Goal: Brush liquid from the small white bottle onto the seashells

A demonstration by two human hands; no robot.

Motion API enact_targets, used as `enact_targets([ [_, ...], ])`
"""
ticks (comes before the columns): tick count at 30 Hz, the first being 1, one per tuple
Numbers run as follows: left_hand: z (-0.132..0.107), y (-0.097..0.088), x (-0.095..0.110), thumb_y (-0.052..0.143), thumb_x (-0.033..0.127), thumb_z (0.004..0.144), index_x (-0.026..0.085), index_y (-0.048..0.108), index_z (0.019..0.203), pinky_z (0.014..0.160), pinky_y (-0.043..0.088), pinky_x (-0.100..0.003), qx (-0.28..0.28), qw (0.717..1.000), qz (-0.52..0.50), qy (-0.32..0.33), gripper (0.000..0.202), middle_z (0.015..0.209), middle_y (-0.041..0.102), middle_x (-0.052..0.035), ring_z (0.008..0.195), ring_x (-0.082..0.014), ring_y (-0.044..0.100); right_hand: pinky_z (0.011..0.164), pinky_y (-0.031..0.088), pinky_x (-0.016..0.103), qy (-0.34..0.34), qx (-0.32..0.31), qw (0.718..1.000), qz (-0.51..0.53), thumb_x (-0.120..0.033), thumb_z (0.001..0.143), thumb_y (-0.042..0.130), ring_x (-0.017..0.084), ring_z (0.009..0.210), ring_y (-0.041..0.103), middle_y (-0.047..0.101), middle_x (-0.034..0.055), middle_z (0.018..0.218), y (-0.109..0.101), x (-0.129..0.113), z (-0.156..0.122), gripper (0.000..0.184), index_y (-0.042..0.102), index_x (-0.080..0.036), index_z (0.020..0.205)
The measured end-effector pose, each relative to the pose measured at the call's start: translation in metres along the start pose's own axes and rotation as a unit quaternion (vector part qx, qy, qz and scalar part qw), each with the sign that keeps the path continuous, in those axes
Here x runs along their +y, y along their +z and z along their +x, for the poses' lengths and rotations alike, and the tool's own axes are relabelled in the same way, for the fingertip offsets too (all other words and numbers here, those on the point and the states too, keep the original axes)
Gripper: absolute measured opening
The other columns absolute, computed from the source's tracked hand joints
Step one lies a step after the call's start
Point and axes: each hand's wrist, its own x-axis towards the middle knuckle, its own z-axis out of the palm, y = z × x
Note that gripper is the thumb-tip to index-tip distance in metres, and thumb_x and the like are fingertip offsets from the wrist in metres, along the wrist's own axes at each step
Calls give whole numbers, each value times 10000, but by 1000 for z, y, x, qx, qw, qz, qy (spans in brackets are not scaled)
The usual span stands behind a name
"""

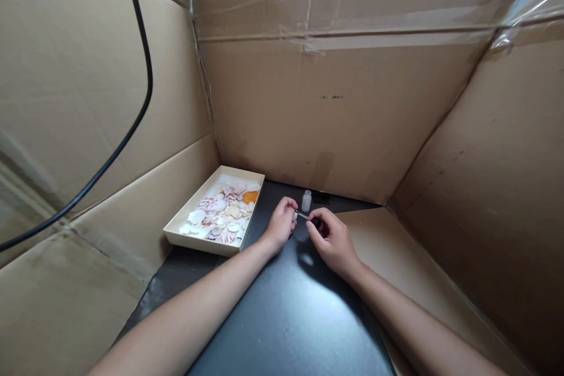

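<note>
My left hand (pixel 281 222) rests on the black table (pixel 282 311) with its fingers curled around something small that I cannot make out. My right hand (pixel 331 239) pinches the dark cap of a thin brush (pixel 304 216), whose tip points at the left fingertips. A small clear bottle (pixel 306 200) stands open just behind the two hands. To the left lies a cream tray (pixel 184 235) with several white, pink-striped and one orange seashell (pixel 250 197).
Cardboard walls (pixel 343 117) enclose the table at the back, left and right. A cardboard flap (pixel 396 258) covers the table's right part. A black cable (pixel 132 123) hangs across the left wall.
</note>
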Motion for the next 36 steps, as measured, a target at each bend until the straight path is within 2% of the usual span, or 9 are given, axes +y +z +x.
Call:
enact_targets([
  [5, 0, -1, -1, 409, 177, 771, 203, 411, 796, 391, 222, -158, -6, 1000, -10, 2, 36, 549, 347, 91, 382, -42, 325, 552, 357, 225, 23, -6, 999, -28, -235, 818, 537, 112, 565, 449, 543, -18, 704, 1, 2, 0, 44, 560, -197, 813],
  [11, 1, -2, -2, 417, 186, 752, 197, 435, 785, 387, 216, -162, -6, 1000, -1, 3, 39, 548, 368, 82, 385, -49, 364, 574, 376, 223, -2, -18, 1000, -12, -239, 834, 523, 112, 591, 463, 556, -10, 755, 1, 1, 0, 68, 572, -198, 858],
  [14, 2, -2, -2, 420, 173, 731, 192, 436, 774, 394, 207, -158, -12, 1000, -17, 2, 49, 560, 371, 81, 385, -40, 347, 559, 367, 225, 14, -1, 999, -30, -232, 822, 527, 111, 575, 453, 555, -11, 739, 0, 1, 0, 48, 562, -199, 817],
  [19, 1, -2, -1, 424, 199, 749, 191, 434, 776, 403, 209, -153, -13, 1000, -17, 1, 30, 560, 356, 83, 394, -40, 339, 567, 384, 233, -6, 1, 1000, -9, -260, 845, 510, 121, 588, 461, 556, 3, 757, 0, 2, 0, 88, 574, -201, 854],
  [24, 0, -2, -1, 396, 167, 749, 194, 423, 770, 406, 199, -148, -11, 1000, -11, -9, 43, 556, 329, 84, 390, -39, 285, 569, 385, 239, 18, 19, 999, -27, -253, 839, 523, 123, 591, 461, 552, 5, 763, -2, 2, 2, 71, 568, -201, 826],
  [32, 1, -1, -1, 351, 176, 814, 211, 382, 775, 395, 138, -150, -4, 999, -8, -32, 61, 492, 237, 96, 380, -60, 227, 598, 417, 249, -8, 5, 1000, 8, -312, 898, 512, 125, 611, 489, 512, 17, 797, 2, 5, 0, 217, 640, -197, 1031],
  [36, 0, 0, 1, 355, 177, 815, 208, 387, 773, 397, 133, -151, -8, 999, -14, -33, 61, 504, 253, 95, 381, -56, 217, 611, 428, 255, -2, 29, 1000, -3, -342, 909, 503, 127, 612, 483, 515, 23, 803, -1, 6, 3, 256, 645, -197, 1065],
])
